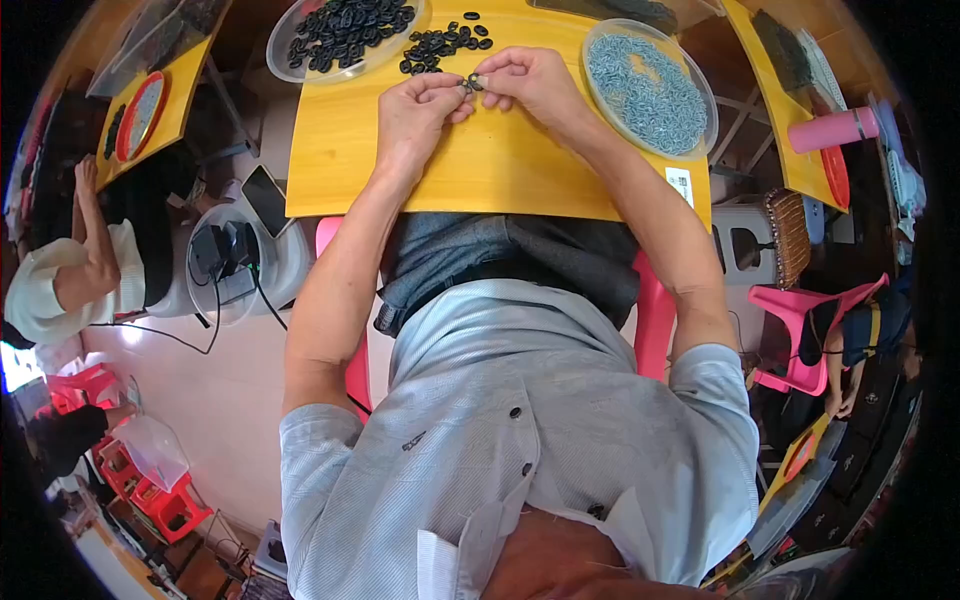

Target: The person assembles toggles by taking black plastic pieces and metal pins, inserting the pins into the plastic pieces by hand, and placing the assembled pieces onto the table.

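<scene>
Yellow table [480, 170] in a busy workroom, pink stools around, another person in a white top [75, 280] off to the left. From my end I see both hands meeting near the far edge. Left hand [415, 112]: thumb and fingers pinched on a small black piece [475, 80]. Right hand [532, 85]: pinched too, on the same spot from the other side. So the piece sits right between the fingertips, both hands equally near; too small for me to read its long axis, or whether something metallic is in the pinch.

Loose black ovals [425, 62] lie just beyond the hands, ahead and slightly left, long axes every which way; left hand is nearest to most of them. Clear tub [281, 62] full of more ovals behind that, far left. Round dish [711, 125] on the right, holding silvery-blue bits [665, 110] that look like screws to me; right hand and forearm are nearer, dish out to their right. Neither hand touches the tub or dish.
</scene>
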### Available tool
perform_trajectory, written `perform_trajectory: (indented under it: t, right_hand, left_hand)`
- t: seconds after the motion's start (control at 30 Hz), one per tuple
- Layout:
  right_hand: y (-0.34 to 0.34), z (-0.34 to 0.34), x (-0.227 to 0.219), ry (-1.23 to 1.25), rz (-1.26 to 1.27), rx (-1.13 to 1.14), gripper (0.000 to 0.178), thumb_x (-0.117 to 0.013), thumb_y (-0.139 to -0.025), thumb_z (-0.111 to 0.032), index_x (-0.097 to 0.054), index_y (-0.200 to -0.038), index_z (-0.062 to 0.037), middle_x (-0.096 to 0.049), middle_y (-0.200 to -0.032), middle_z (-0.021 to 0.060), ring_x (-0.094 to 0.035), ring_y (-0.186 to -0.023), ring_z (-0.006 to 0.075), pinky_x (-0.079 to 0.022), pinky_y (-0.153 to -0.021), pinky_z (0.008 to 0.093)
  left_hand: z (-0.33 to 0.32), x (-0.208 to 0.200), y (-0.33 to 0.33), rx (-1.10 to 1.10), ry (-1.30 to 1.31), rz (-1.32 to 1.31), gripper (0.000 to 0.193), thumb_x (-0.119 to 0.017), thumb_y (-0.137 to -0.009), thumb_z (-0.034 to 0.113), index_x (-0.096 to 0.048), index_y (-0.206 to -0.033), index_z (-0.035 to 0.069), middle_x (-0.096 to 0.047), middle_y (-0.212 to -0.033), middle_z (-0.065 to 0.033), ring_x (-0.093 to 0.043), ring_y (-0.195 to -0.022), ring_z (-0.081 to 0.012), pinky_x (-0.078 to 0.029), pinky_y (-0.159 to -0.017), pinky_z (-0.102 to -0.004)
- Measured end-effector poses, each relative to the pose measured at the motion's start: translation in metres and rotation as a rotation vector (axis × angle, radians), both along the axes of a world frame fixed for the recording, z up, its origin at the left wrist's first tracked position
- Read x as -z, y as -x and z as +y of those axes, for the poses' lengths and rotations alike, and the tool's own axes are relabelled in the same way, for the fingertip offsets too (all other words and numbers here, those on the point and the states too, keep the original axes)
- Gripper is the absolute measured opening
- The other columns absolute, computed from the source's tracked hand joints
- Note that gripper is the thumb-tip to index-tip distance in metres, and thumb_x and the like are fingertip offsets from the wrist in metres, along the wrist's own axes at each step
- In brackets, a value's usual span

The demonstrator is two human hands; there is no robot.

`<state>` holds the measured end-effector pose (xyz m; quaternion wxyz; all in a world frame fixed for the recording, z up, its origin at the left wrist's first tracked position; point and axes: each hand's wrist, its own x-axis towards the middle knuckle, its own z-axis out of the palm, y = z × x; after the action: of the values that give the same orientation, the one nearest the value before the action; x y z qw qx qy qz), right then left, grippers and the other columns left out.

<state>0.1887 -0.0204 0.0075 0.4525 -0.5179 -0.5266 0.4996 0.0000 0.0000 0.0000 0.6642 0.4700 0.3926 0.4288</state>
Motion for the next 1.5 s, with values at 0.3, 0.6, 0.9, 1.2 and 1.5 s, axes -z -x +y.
perform_trajectory:
  t: [0.3, 0.6, 0.9, 1.2, 1.5]
  right_hand:
    - [0.006, -0.001, 0.006, -0.028, 0.038, -0.004, 0.017, -0.066, -0.091, -0.006, -0.068, -0.104, 0.0037, -0.070, -0.084, 0.0063, -0.065, -0.072, 0.0103, -0.050, -0.065, 0.0220]
    - [0.006, 0.000, 0.006, -0.049, 0.027, -0.002, 0.015, -0.066, -0.092, -0.006, -0.069, -0.104, 0.0029, -0.070, -0.085, 0.0061, -0.065, -0.072, 0.0095, -0.049, -0.065, 0.0214]
    - [-0.004, -0.001, -0.007, -0.036, -0.024, -0.078, 0.014, -0.069, -0.089, -0.009, -0.065, -0.100, -0.0018, -0.066, -0.077, 0.0018, -0.063, -0.068, 0.0080, -0.045, -0.058, 0.0203]
    - [-0.012, 0.001, -0.008, 0.033, -0.013, -0.188, 0.019, -0.068, -0.083, -0.008, -0.062, -0.100, -0.0016, -0.066, -0.077, 0.0015, -0.063, -0.064, 0.0087, -0.044, -0.053, 0.0219]
    - [-0.008, 0.000, -0.009, 0.045, -0.076, -0.134, 0.019, -0.069, -0.084, -0.007, -0.059, -0.100, -0.0035, -0.063, -0.074, 0.0004, -0.061, -0.064, 0.0077, -0.042, -0.054, 0.0208]
  left_hand:
    - [0.001, 0.002, 0.004, 0.016, -0.001, 0.025, 0.016, -0.066, -0.093, 0.001, -0.062, -0.107, -0.007, -0.071, -0.088, -0.0133, -0.069, -0.074, -0.0157, -0.055, -0.068, -0.0240]
    - [0.002, 0.003, 0.001, 0.029, -0.002, 0.018, 0.016, -0.066, -0.093, 0.000, -0.062, -0.107, -0.006, -0.072, -0.088, -0.0132, -0.069, -0.074, -0.0158, -0.055, -0.067, -0.0237]
    - [0.001, 0.012, 0.003, 0.141, -0.345, 0.216, 0.027, -0.074, -0.087, 0.004, -0.066, -0.111, -0.005, -0.071, -0.082, -0.0058, -0.066, -0.072, -0.0097, -0.054, -0.067, -0.0243]
    - [-0.006, 0.005, 0.003, 0.064, -0.790, 0.524, 0.034, -0.081, -0.081, 0.012, -0.069, -0.112, 0.003, -0.068, -0.079, -0.0082, -0.066, -0.070, -0.0162, -0.055, -0.067, -0.0288]
    - [-0.004, 0.007, 0.001, 0.042, -0.965, 0.656, 0.033, -0.082, -0.079, 0.017, -0.068, -0.105, 0.003, -0.068, -0.083, -0.0131, -0.067, -0.072, -0.0266, -0.055, -0.067, -0.0355]
